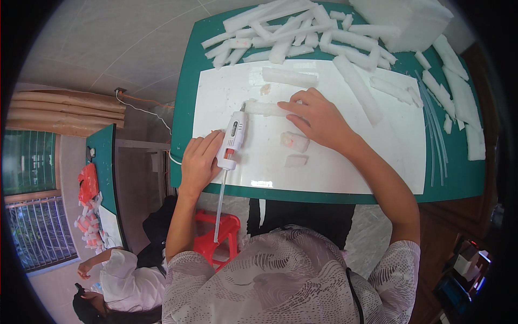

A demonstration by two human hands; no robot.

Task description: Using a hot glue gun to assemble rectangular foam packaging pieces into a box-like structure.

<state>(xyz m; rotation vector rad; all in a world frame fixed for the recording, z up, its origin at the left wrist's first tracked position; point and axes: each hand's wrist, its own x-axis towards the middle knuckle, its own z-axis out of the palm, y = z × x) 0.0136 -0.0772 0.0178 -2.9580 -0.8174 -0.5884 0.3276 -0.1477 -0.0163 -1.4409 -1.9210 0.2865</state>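
Observation:
My left hand is wrapped round the handle of a white hot glue gun. A long clear glue stick trails out of the gun's back, past the table's near edge. The gun's nozzle touches or nearly touches the left end of a white foam strip lying on the white board. With thumb and fingers, my right hand grips that strip's right end, partly hiding it. Just nearer to me lie a foam block with a pinkish patch and a smaller foam piece. Another foam strip lies beyond.
A heap of foam strips fills the far side of the green table. A large foam block stands at the far right. Clear glue sticks lie at the right. A red stool stands below; a person works at the left.

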